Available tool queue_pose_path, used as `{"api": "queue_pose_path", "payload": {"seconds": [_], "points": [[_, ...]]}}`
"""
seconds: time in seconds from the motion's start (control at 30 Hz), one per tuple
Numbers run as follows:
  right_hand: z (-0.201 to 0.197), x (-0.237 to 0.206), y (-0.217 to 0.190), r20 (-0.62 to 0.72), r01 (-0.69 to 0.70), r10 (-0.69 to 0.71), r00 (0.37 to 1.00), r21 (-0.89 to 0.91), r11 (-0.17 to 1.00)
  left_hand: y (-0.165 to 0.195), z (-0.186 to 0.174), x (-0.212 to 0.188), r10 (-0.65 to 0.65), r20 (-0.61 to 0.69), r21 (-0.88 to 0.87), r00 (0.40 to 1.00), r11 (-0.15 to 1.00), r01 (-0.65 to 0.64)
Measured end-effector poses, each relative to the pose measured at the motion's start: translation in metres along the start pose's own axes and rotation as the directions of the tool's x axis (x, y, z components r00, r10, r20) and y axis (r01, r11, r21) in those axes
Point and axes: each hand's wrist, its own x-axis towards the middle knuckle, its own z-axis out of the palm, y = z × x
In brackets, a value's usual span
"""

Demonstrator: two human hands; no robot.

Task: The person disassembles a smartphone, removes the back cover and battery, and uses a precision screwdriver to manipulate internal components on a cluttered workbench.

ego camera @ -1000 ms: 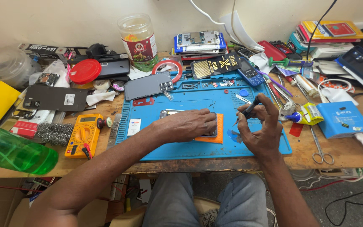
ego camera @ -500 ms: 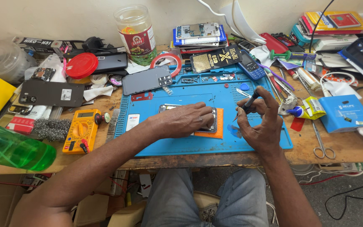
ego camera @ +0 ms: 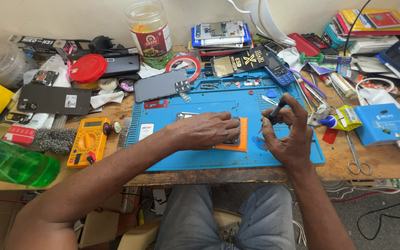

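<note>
Two hands at work on an opened phone on a blue repair mat

The left hand lies flat on the opened phone, which rests on an orange pad near the middle of the blue mat; its grip is pressing, not closed around anything. The right hand, just right of the phone, pinches a thin dark screwdriver, tip slanting down-left toward the phone's right edge, the shaft running up-right. A yellow multimeter sits left of the mat on the tabletop.
</note>
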Motion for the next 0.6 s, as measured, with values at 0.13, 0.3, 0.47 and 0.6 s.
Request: {"api": "queue_pose_path", "payload": {"seconds": [0.13, 0.3, 0.47, 0.6], "points": [[0.000, 0.000, 0.000, 0.006, -0.002, 0.002, 1.000, -0.008, 1.000, 0.003, 0.003, 0.003, -0.070, 0.081, -0.010, 0.994, 0.997, 0.071], [0.000, -0.001, 0.002, 0.012, -0.011, 0.011, 1.000, 0.005, 1.000, 0.001, 0.008, -0.001, -0.074, 0.014, -0.055, 0.997, 0.996, 0.074], [0.001, -0.001, 0.001, -0.003, -0.026, 0.026, 1.000, -0.032, 0.999, -0.028, 0.012, -0.008, -0.228, -0.183, -0.286, 0.956, 0.943, 0.170], [0.001, 0.002, -0.001, -0.001, -0.048, 0.048, 0.999, -0.023, 0.999, -0.058, 0.022, 0.012, -0.337, -0.202, -0.180, 0.920, 0.936, 0.303]]}}
